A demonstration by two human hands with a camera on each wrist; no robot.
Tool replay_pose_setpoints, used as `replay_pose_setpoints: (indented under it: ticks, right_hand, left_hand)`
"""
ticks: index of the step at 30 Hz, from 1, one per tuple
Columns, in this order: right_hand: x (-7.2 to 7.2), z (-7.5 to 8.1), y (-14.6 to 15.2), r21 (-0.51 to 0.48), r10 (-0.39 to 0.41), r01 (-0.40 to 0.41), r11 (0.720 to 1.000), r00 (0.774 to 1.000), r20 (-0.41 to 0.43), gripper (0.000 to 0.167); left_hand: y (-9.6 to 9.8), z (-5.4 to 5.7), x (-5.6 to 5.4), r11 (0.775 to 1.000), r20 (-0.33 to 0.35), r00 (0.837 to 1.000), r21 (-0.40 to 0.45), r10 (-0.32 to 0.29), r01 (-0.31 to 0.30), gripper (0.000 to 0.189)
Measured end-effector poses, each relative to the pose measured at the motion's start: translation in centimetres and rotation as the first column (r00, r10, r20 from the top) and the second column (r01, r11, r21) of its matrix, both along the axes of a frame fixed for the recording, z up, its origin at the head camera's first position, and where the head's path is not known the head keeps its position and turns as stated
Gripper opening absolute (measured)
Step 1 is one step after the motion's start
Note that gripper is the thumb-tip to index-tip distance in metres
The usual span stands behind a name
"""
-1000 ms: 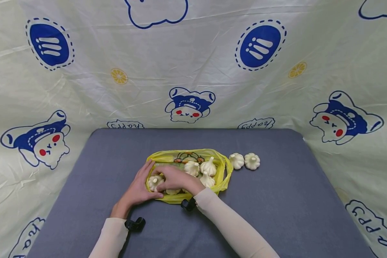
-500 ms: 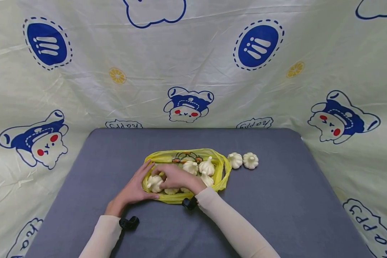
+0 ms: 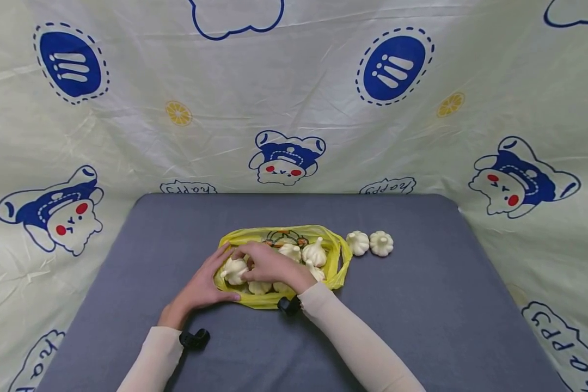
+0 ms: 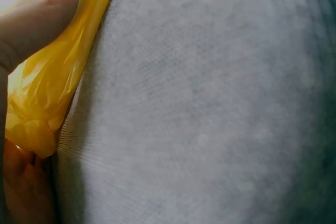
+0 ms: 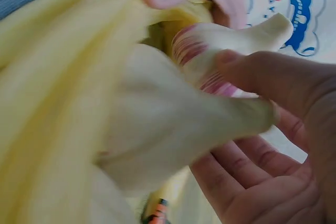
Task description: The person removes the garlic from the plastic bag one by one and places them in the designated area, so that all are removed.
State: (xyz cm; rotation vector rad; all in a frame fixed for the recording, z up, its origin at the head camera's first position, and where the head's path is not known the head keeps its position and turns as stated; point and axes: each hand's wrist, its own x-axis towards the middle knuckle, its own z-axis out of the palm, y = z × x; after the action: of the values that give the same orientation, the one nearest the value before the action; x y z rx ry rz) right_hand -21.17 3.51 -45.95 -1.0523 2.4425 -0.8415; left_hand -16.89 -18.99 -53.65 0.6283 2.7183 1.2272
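Observation:
A yellow plastic bag (image 3: 262,301) lies with its mouth spread open in the head view, several garlic bulbs inside. My left hand (image 3: 204,284) holds the bag's left end, thumb over the near rim and fingers towards the far side. Reaching into the bag, my right hand (image 3: 276,268) pinches a garlic bulb (image 3: 233,271) between thumb and fingers at that end. In the right wrist view this held bulb (image 5: 197,48) shows purple streaks and a tilted stem. A blurred second bulb (image 5: 157,116) sits nearer that camera. The lower bulbs are partly hidden by my right hand.
Two garlic bulbs (image 3: 369,243) sit side by side on the grey table cover (image 3: 421,305), just right of the bag. Behind the table hangs a pale printed cloth (image 3: 294,81).
My right hand has risen slightly with the garlic bulb, which has tilted and shifted up a little. My left hand and the bag's left end have moved slightly left.

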Motion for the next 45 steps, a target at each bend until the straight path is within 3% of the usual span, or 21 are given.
replay_pose_setpoints:
  ticks: [4,9,18,25,34,45]
  right_hand:
    - [0.1,0.8,0.2,-0.031,-0.020,0.019,0.999,1.000,-0.023,0.043]
    - [0.6,2.0,1.2,-0.152,-0.055,0.059,0.987,0.998,0.026,0.041]
    - [0.9,4.2,3.6,-0.316,-0.144,0.144,0.938,0.989,0.021,0.041]
    - [1.0,4.7,6.8,-0.392,-0.226,0.222,0.893,0.973,0.038,0.040]
    - [1.2,4.1,12.3,-0.393,-0.372,0.369,0.842,0.925,0.073,0.041]
    - [1.4,3.7,17.7,-0.401,-0.478,0.453,0.796,0.877,0.041,0.044]
  left_hand:
    - [-0.1,-0.1,0.0,1.000,0.005,1.000,0.006,0.009,-0.009,0.113]
    - [-0.2,-0.3,0.1,1.000,-0.005,1.000,0.012,-0.001,0.001,0.108]
    - [-0.3,0.0,0.0,1.000,0.015,1.000,-0.018,0.005,-0.005,0.105]
    - [0.1,-0.1,-0.1,0.999,0.006,1.000,-0.053,-0.001,0.001,0.105]
    - [0.3,-0.3,-0.1,0.999,-0.025,1.000,-0.046,-0.012,0.011,0.103]
    - [0.4,-0.3,-0.2,0.998,-0.008,1.000,-0.059,-0.014,0.013,0.101]
